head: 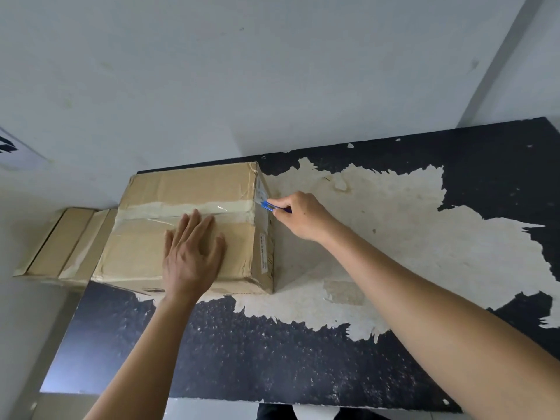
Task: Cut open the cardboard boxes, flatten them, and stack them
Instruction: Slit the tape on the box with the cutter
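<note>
While the left hand presses flat, fingers straight, on top of the taped cardboard box at the worktop's far left, the right hand grips a blue utility knife, its tip at the tape on the box's right side. A second box lies beside it.

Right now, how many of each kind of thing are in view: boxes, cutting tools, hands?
Cardboard boxes: 2, the taped box under the left hand, and a second box lower at left.
Cutters: 1, a blue cutter in the right hand.
Hands: 2.
Total: 5.
</note>
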